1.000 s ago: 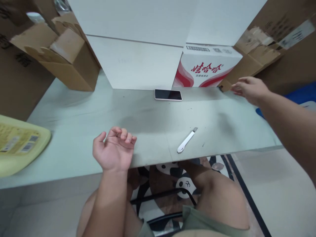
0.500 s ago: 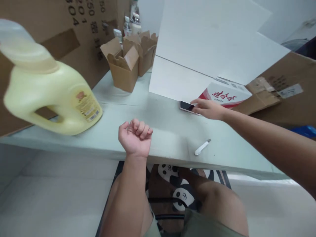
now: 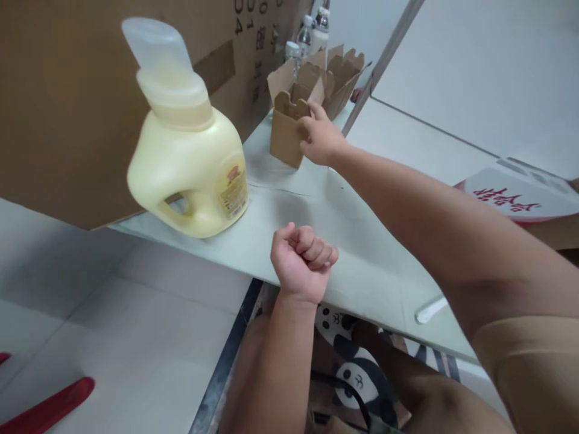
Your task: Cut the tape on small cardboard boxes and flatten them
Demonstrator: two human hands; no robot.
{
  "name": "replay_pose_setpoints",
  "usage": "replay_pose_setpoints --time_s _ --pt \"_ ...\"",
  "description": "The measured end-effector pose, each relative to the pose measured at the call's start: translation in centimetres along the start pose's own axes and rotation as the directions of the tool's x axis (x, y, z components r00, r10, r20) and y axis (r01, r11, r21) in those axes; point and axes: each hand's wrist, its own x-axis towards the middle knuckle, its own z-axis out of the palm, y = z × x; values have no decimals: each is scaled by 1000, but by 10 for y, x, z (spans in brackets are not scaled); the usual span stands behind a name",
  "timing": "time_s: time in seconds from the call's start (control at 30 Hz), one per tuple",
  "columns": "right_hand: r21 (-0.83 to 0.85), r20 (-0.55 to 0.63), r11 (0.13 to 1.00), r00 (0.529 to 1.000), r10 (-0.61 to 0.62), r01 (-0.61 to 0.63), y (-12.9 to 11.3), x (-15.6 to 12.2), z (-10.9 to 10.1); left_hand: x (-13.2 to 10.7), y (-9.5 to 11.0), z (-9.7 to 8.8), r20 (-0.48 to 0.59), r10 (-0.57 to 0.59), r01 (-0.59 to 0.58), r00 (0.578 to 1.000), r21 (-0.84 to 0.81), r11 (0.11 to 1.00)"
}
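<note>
My right hand (image 3: 323, 135) is stretched out to the near small cardboard box (image 3: 286, 135), its fingers spread at the box's right side and top edge. I cannot tell whether the fingertips press on the cardboard. That box has its flaps up, and a second open cardboard box (image 3: 342, 78) stands right behind it. Over the table's front edge my left hand (image 3: 302, 262) is closed in a fist, palm up, with nothing visible in it. Left of the fist stands a pale yellow detergent jug (image 3: 190, 169) with a clear cap.
Several bottles (image 3: 305, 36) stand behind the boxes. A large carton (image 3: 67, 108) walls the left side. White panels (image 3: 474, 66) and a red-and-white box (image 3: 511, 193) are at the right. A white utility knife (image 3: 429, 310) lies partly behind my right arm on the table (image 3: 371, 259).
My right hand has left the phone and moved left to the small cardboard box. The view has turned left, and the phone is no longer visible. My left hand stays a fist.
</note>
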Motion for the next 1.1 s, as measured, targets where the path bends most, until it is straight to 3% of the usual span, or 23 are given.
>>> replay_pose_setpoints --time_s 0.13,0.2,0.27,0.3,0.37,0.43,0.47,0.5,0.53,0.63,0.67,0.73,0.8,0.87,1.0,1.1 --pt "104 -44 988 993 -106 110 6 -13 9 -1 1 -1 11 2 -2 1000 -15 1000" --pt "212 -109 968 988 -112 134 12 -41 10 -2 4 -1 -48 48 -48 998 -17 999" --pt "339 -160 934 985 -64 116 20 -83 5 -3 6 -2 -164 192 -187 968 41 981" --pt "399 -185 912 983 -19 92 24 -108 0 -3 7 -3 -227 312 -296 923 101 950" --pt "491 -247 870 965 84 50 32 -164 -13 -1 8 -5 -304 580 -523 756 253 814" --pt "554 -356 831 914 193 40 41 -223 -26 3 7 -6 -305 747 -641 591 384 664" --pt "548 -437 834 871 223 62 46 -251 -31 5 5 -7 -295 780 -652 551 430 624" --pt "528 -508 844 830 229 90 51 -277 -35 8 2 -7 -279 786 -640 551 463 613" --pt "515 -578 848 781 237 124 56 -301 -37 10 -2 -7 -251 775 -618 581 484 620" --pt "474 -723 860 642 257 190 71 -358 -31 16 -20 -5 -40 660 -560 750 491 667" --pt "458 -746 867 616 253 198 75 -371 -26 17 -28 -4 60 595 -543 802 488 683" --pt "442 -765 877 590 258 190 83 -390 -13 17 -46 0 214 475 -512 854 507 693" --pt "485 -750 863 574 328 140 87 -402 0 16 -63 2 295 398 -494 869 578 650" --pt "533 -711 844 573 408 60 89 -408 8 16 -77 4 351 365 -504 862 666 551" --pt "531 -609 845 668 427 -56 91 -413 7 21 -97 6 449 373 -574 812 728 374" --pt "550 -643 831 591 488 -88 96 -416 2 30 -112 8 465 436 -614 771 724 313"
